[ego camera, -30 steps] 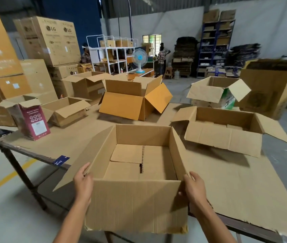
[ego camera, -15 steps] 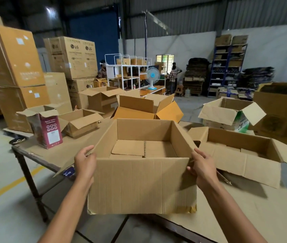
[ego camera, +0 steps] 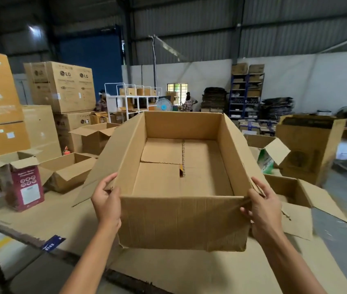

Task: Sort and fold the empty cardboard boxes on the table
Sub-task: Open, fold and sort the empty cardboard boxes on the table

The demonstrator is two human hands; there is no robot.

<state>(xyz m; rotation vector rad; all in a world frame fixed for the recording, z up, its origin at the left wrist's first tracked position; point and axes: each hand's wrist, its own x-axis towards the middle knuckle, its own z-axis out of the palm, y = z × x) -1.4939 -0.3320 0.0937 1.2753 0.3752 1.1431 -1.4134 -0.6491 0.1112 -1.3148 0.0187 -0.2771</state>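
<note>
We hold the open cardboard box [ego camera: 181, 221] up above the near edge of the table [ego camera: 58, 217], tipped so its inside faces us. Our left hand [ego camera: 107, 202] grips its near left corner, our right hand [ego camera: 261, 206] the near right corner, both curled round its edges

Table [ego camera: 5, 228]: covered by a cardboard sheet [ego camera: 189, 272]
Left: maroon box [ego camera: 27, 187] stood upright, open brown box [ego camera: 68, 172] just beside
Right: flapped box [ego camera: 293, 194] laid open
</note>
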